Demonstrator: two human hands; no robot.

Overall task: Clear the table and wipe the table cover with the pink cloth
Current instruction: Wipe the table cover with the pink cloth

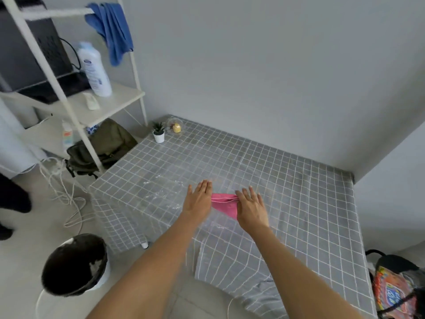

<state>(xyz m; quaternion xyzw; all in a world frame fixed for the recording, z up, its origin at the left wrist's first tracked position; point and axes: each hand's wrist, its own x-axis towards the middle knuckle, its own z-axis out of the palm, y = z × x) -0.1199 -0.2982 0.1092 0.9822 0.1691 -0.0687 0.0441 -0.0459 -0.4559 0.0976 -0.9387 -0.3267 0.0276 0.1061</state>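
The pink cloth [224,204] lay folded on the table cover [264,180], near the cover's front-left part, between the two hands. The left hand [199,199] rested flat on the cover just left of the cloth, fingers straight and close together, its edge touching the cloth's left side. The right hand [251,207] lay flat over the cloth's right end, fingers spread a little and pointing away from the person; it pressed down and gripped nothing. Both forearms reached out long from the lower edge of the view.

Left of the cloth, the clear film over the grey checked cover showed wet streaks. At the cover's far-left corner, well apart from the cloth, stood a small white pot [159,136] holding a green plant, and just beside it a clear round container [176,127] with something yellow inside; what it was could not be told.

On the floor, nearer than the cloth and to its left, stood a white bin [78,265] lined with a black bag; its contents could not be made out. Further left rose a white shelf [108,100] carrying a white bottle [95,70], with a blue towel [112,28] hung on its top rail.
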